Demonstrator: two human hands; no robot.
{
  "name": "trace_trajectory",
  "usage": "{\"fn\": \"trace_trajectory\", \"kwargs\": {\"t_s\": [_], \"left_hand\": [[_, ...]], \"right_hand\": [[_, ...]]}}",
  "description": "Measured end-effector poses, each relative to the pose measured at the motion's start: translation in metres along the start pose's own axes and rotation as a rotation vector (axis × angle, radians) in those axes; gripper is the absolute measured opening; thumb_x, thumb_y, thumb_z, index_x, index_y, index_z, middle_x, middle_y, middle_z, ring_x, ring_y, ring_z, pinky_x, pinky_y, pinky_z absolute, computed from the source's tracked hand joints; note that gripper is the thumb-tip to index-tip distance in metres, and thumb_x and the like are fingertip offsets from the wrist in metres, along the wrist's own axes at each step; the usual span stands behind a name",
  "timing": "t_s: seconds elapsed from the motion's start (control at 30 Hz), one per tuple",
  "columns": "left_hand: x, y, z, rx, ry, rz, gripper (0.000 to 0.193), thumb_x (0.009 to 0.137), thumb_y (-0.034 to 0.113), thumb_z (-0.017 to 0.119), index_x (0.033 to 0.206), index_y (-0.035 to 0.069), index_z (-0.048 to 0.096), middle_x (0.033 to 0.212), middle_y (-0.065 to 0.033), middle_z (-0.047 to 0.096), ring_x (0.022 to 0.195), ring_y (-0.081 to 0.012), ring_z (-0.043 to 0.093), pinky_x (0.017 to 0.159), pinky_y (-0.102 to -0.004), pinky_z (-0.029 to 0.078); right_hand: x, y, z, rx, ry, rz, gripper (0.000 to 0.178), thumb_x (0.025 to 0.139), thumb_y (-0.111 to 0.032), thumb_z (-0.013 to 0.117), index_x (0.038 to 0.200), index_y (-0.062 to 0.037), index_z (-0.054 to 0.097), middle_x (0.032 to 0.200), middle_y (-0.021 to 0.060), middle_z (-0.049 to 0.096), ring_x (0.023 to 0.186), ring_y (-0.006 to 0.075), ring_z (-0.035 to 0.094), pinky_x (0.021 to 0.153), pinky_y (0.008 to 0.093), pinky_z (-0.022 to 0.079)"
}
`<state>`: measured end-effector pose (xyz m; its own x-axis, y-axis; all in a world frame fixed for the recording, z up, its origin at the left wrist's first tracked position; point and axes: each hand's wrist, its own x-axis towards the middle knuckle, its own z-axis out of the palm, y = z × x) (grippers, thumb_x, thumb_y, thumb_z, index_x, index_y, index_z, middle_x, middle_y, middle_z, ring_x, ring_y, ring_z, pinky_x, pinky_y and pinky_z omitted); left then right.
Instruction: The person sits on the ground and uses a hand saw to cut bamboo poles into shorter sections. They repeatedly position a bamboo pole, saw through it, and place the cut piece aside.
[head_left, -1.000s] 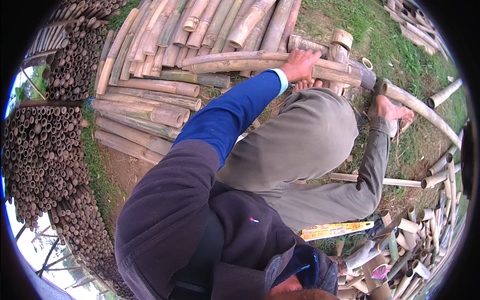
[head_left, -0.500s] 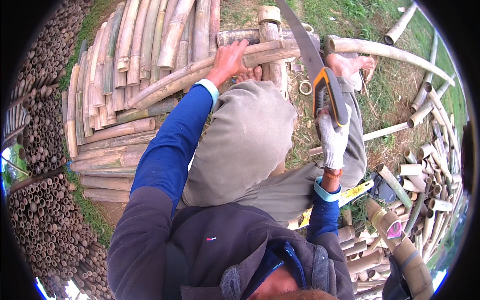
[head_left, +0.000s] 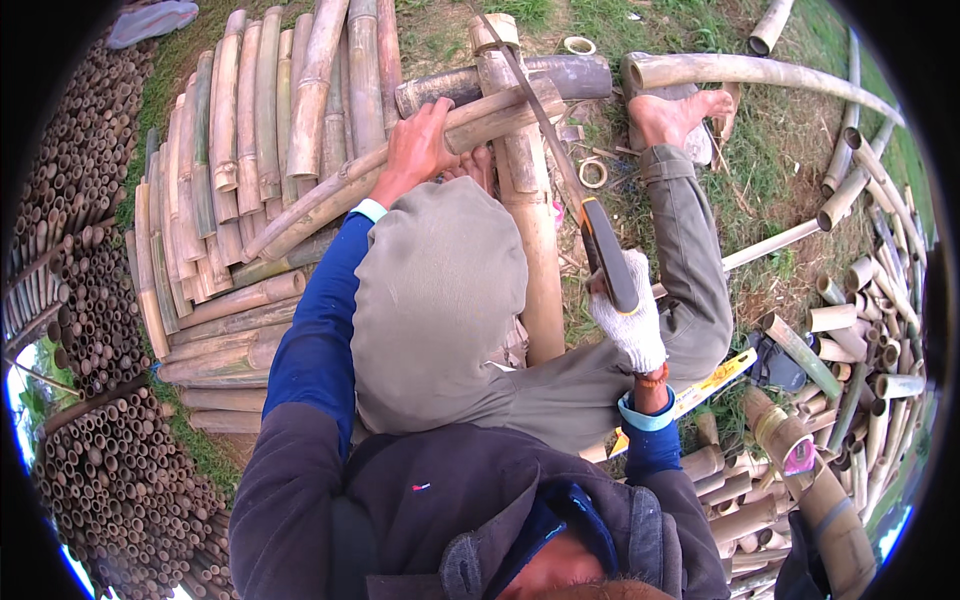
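Observation:
My left hand [head_left: 418, 150] is closed around a bamboo pole [head_left: 335, 195], with a thinner length of bamboo lying along its top. The pole slants up to the right, its far end resting over a bamboo support [head_left: 541, 270]. In a white knitted glove, my right hand [head_left: 630, 318] grips the black and orange handle of a hand saw [head_left: 553, 140]. The saw's long blade stretches away to the upper left and crosses the pole near its cut end. Whether the teeth touch the bamboo I cannot tell.
Cut bamboo lengths [head_left: 230, 150] lie in rows at the left, beyond them a large bamboo stack [head_left: 110, 460]. A darker bamboo piece [head_left: 580, 76] lies behind the support. Loose offcuts [head_left: 840, 320] heap up at the right, near a pink tape measure [head_left: 799, 457]. My bare foot [head_left: 665, 118] rests nearby.
My right hand has drawn back and left, and the saw has swung from beside the pole's end to across it. The left hand keeps its hold on the bamboo.

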<state>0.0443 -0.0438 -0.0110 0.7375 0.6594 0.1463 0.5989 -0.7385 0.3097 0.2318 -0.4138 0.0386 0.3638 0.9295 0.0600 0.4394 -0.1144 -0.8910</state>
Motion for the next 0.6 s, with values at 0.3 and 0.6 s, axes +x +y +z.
{"fn": "trace_trajectory", "kwargs": {"t_s": [0.3,0.6], "left_hand": [[0.008,0.008,-0.007,-0.031,-0.027,0.017,0.077,0.064,0.020,0.091,0.134,0.013,0.060,0.108,-0.0177,0.071,0.102,-0.0423,0.074,0.085,-0.0529,0.060],[0.003,0.002,-0.004,-0.005,-0.064,-0.051,0.082,0.065,0.032,0.099,0.136,0.016,0.063,0.124,-0.0124,0.074,0.112,-0.0382,0.073,0.092,-0.0498,0.060]], "right_hand": [[0.107,-0.015,0.020,0.271,0.025,0.086,0.031,0.092,-0.004,0.070,0.121,-0.0055,0.058,0.101,0.0061,0.057,0.091,0.0157,0.055,0.086,0.0320,0.051],[-0.008,-0.018,-0.011,0.041,-0.132,0.096,0.044,0.081,-0.002,0.076,0.123,-0.0025,0.062,0.104,0.0147,0.058,0.097,0.0339,0.061,0.090,0.0421,0.052]]}}
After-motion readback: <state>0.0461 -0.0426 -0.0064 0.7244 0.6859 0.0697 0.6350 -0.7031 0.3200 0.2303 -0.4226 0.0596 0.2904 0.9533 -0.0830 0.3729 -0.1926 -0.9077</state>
